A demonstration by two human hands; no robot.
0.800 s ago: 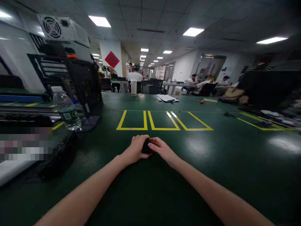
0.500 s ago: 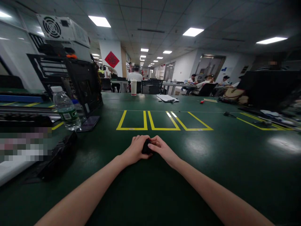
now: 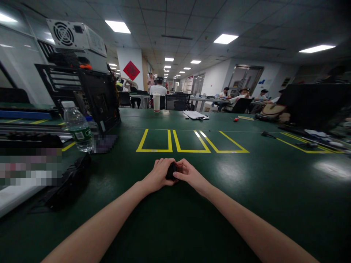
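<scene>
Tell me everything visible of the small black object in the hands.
The small black object is dark all over, its material and parts unclear. The left hand grips it; the right hand's thumb and fingers meet its right side. Fingers hide much of it. It is nearer than the yellow tape outlines; whether it touches the green table is unclear.

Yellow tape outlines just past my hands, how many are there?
3, side by side on the green table: left outline, middle outline, right outline. The far-left tape and far-right tape are separate; other outlines there may be partly hidden.
</scene>
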